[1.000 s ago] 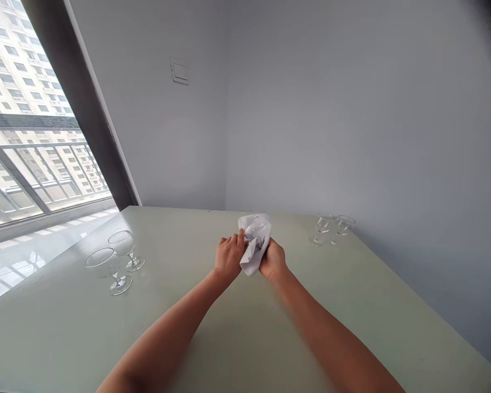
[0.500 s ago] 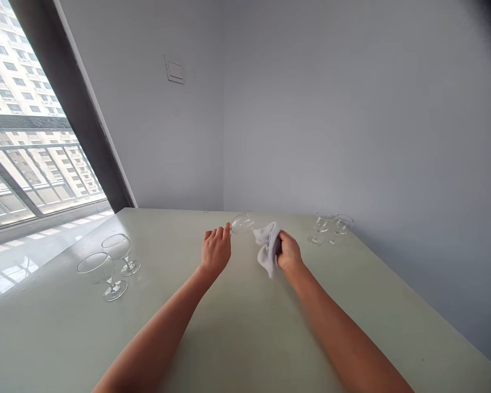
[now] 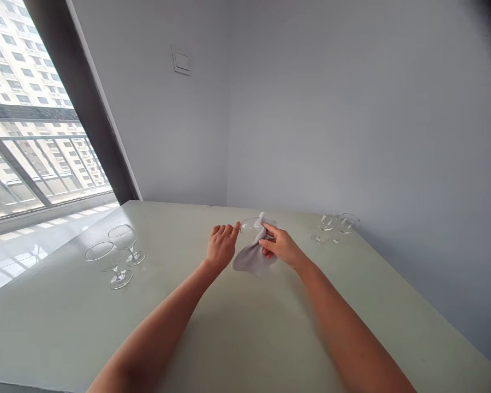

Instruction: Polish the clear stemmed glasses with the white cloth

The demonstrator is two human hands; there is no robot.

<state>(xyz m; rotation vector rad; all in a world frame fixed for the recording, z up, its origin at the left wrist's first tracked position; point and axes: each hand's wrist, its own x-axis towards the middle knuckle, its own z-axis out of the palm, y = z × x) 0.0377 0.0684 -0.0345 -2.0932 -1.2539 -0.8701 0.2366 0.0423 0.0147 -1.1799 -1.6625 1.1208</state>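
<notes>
My left hand [image 3: 222, 244] is closed around the stem end of a clear glass [image 3: 249, 225], which lies sideways in the air with its bowl toward the right. In my right hand [image 3: 281, 245] a pale grey cloth [image 3: 253, 257] is pinched between thumb and fingers. The cloth touches the rim side of the bowl and covers part of it, and its lower end hangs down. The glass's stem and foot are mostly hidden by my left hand.
Two stemmed glasses [image 3: 121, 237] [image 3: 102, 256] stand at the left of the pale green table [image 3: 245, 338]. Two more [image 3: 328, 221] [image 3: 349, 222] stand at the back right. Grey walls border the table behind and to the right; a window is at the left.
My right hand has brought the cloth left against the glass's bowl, and the cloth now hangs spread out lower down. The view has shifted slightly.
</notes>
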